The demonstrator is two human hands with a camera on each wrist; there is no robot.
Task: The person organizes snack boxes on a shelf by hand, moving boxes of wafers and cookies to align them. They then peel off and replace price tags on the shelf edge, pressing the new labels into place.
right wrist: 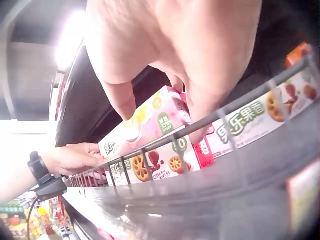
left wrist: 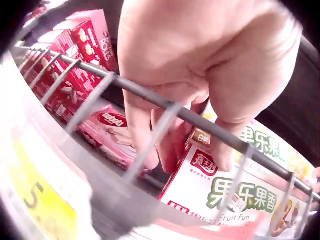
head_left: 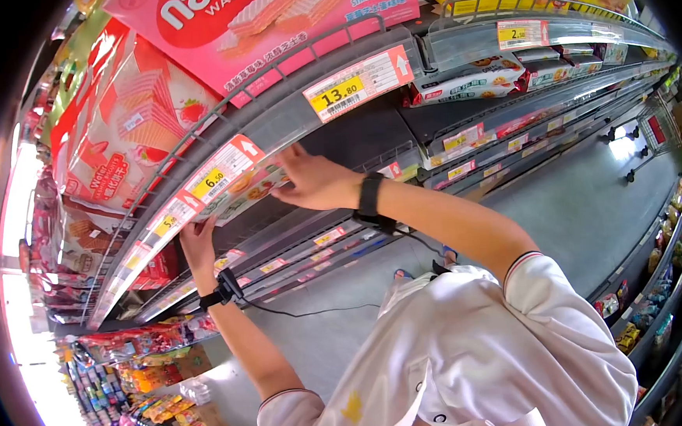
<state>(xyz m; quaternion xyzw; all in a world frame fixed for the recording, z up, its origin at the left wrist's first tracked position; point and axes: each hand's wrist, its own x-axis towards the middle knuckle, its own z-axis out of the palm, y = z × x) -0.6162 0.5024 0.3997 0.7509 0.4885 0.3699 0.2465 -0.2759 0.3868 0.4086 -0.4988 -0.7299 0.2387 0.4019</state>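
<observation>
Under the price-tag rail, both hands reach into a wire-fronted shelf. My left hand (head_left: 198,244) grips the left end of the Fruit Fun biscuit boxes, its thumb over the white front box (left wrist: 225,192) and its fingers down beside the end. Behind that stands a second box (left wrist: 262,142) with a peach label. My right hand (right wrist: 170,45) is at the other end, thumb and fingers about the pink-and-white biscuit box (right wrist: 147,120), which sits higher than the front one. The wire rail (left wrist: 145,92) crosses in front of the left fingers.
Red boxes (left wrist: 75,60) and a pink wafer pack (left wrist: 107,130) lie left of the left hand. Another Fruit Fun box (right wrist: 245,125) lies to the right. Above hang large wafer packs (head_left: 283,29). A shopping cart (head_left: 652,135) stands across the aisle floor (head_left: 558,192).
</observation>
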